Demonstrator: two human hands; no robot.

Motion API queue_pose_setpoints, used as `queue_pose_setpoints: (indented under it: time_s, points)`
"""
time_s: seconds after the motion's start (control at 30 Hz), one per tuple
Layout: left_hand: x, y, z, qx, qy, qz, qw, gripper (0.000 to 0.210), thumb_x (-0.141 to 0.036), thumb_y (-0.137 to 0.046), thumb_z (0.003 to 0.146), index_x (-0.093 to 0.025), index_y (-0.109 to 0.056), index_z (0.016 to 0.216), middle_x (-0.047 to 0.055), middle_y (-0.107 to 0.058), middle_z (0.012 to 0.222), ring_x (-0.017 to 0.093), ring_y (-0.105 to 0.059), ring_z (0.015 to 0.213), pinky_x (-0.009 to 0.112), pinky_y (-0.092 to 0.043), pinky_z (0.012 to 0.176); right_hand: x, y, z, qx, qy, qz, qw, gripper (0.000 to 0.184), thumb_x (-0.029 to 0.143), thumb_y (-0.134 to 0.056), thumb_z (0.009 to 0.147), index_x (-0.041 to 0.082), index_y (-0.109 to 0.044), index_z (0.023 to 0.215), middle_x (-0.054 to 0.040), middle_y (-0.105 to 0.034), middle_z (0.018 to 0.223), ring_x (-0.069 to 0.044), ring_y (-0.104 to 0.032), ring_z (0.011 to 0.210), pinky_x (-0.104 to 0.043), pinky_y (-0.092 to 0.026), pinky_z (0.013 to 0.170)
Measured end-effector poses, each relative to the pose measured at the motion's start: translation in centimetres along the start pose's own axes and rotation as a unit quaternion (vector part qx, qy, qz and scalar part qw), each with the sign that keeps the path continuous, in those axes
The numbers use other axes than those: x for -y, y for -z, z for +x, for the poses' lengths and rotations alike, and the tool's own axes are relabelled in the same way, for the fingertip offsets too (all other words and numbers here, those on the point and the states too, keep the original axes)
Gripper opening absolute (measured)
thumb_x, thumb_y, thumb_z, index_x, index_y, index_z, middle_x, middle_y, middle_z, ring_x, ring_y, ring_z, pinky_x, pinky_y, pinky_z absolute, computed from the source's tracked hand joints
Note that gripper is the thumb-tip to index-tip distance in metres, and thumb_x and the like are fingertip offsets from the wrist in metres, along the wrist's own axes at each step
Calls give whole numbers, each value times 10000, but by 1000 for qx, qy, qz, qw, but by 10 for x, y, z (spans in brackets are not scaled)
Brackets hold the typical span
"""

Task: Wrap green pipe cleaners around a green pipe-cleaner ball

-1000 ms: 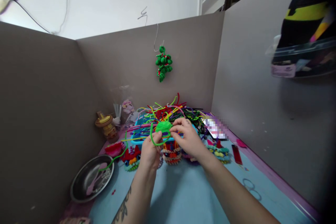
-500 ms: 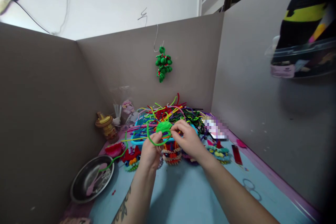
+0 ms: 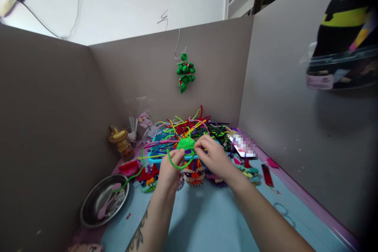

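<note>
Green chenille-stem coil (image 3: 185,143) hangs over the tabletop (image 3: 206,214) toward its far edge, left hand (image 3: 169,171) pinching its lower-left side, right hand (image 3: 216,157) pinched closed at its right rim; likely light, soft, springy, best gripped rimwise, uncrushed.

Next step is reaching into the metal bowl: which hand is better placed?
Left, I'd judge: the left hand is nearer the metal bowl, while the right hand would have to cross the left arm. Both have fingers on the green piece, so the right would probably hold it alone.
</note>
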State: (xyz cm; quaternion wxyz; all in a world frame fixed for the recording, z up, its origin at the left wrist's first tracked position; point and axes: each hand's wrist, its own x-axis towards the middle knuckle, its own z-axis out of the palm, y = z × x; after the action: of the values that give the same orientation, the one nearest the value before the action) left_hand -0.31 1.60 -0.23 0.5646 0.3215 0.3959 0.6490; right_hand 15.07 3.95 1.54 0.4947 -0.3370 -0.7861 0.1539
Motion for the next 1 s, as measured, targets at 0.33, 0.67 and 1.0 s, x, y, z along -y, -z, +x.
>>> queue_pose_setpoints:
  time_s: [0.33,0.67,1.0]
  points:
    - [2,0,4,-10,34,-58,998,288,-276,-841,527,-125,-645,676,-35,-561,602,50,-450,510,173,-332,483,-4,-8,-3,-7,40,-38,998,126,131,-529,843,216,-597,781,-30,-615,788,-197,-572,807,-316,-434,735]
    - [1,-2,3,-14,1,-34,999,304,-311,-829,543,-124,-612,645,-31,-546,589,52,-415,496,184,-315,472,-3,-11,-3,-44,12,-5,999,121,214,-595,828,210,-691,754,-42,-621,806,-184,-591,799,-315,-450,747]
    - [4,-8,-4,-7,-62,29,998,372,-387,-796,579,-143,-516,572,-78,-429,484,40,-329,457,176,-250,454,-4,-25,0,-83,-220,254,938,188,346,-679,701,188,-580,719,35,-534,624,-131,-489,581,-253,-391,566]
